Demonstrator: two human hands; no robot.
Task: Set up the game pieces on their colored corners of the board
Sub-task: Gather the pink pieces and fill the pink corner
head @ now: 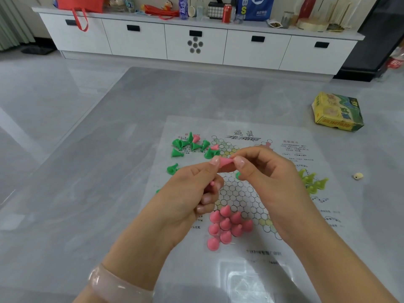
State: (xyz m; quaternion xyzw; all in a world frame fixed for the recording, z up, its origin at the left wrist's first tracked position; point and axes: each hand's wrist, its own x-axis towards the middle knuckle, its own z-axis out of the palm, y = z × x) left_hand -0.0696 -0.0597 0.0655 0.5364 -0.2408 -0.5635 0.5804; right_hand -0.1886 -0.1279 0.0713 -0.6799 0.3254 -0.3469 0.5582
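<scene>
Head view gives us the grey floor point(65, 132) first, with a long white drawer cabinet point(196, 44) at its far edge. On the floor lies the printed paper board point(251, 254), and a yellow box point(337, 111) sits well apart to its right. Above the board's middle we see the left hand point(188, 193) and the right hand point(266, 171) pinching one pink piece point(225, 164) between their fingertips; the left also curls round another pink piece. Upright pink pieces point(227, 226) cluster on the near corner, green pieces point(192, 145) lie tumbled at the far left, and yellow-green pieces point(312, 182) stand at the right.
</scene>
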